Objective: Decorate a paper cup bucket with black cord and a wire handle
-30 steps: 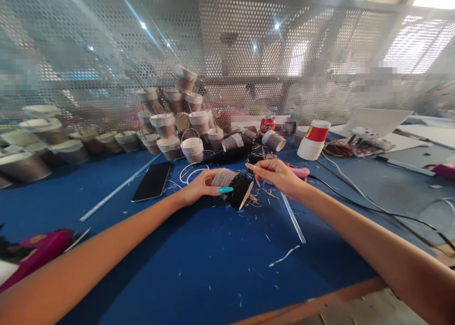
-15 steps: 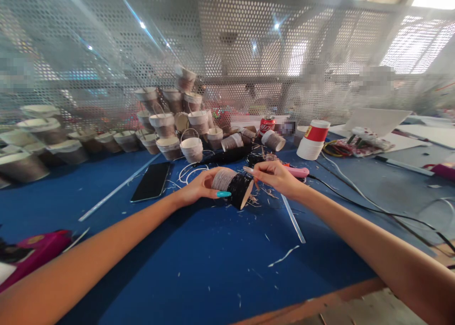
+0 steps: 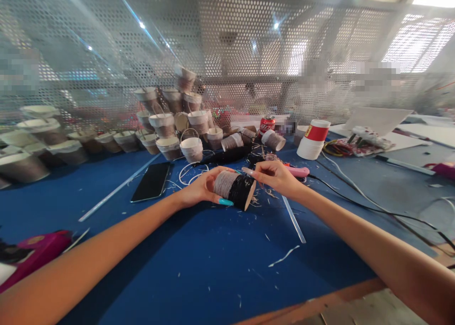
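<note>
My left hand [image 3: 199, 188] is closed around a cup [image 3: 222, 185] lying on its side just over the table. Grey cord covers the part nearer my palm, and a shiny black wrapping [image 3: 241, 192] circles the part by the open rim, which faces right. My left thumb, with its long turquoise nail, presses along the lower side. My right hand [image 3: 275, 177] has thumb and finger pinched together at the top of the black wrapping. What sits in that pinch, possibly a strand end, is too small to make out.
Blue table [image 3: 199, 268] with cord scraps. A phone [image 3: 151, 182] and a clear stick [image 3: 117, 190] lie left; a pink-handled tool [image 3: 297, 172] and stacked paper cups [image 3: 313, 140] stand right. Behind are cord-wrapped buckets [image 3: 192, 148], a red can [image 3: 267, 125] and a perforated metal screen [image 3: 234, 40].
The cup has shifted slightly right and turned a little in my left hand. My right fingers stay pinched beside the black wrapping, nearly in the same place.
</note>
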Demonstrator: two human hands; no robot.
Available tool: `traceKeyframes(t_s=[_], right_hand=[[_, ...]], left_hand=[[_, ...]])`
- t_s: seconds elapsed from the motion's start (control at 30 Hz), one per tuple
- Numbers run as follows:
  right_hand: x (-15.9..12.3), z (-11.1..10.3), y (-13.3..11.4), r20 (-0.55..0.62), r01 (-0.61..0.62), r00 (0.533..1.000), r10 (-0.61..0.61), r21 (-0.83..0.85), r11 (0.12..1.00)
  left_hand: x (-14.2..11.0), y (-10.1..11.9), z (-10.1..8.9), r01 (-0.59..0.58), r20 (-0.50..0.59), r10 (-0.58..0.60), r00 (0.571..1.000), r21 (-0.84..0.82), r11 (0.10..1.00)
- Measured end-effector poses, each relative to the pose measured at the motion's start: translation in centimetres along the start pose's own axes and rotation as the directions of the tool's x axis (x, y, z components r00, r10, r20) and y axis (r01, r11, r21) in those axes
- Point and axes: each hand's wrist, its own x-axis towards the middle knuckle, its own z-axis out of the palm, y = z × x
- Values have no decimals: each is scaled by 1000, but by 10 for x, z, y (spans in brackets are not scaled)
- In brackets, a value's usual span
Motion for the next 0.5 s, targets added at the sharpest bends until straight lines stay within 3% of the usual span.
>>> traceKeyframes(t_s=[0.3,0.5], right_hand=[[0,-2,-3,-119,52,991,-57,-39,998],[1,-2,1,-106,38,993,-45,-70,997]], left_hand=[[1,-7,0,-39,-38,35,999,-122,992],[0,-6,1,-53,-28,50,998,-129,990]])
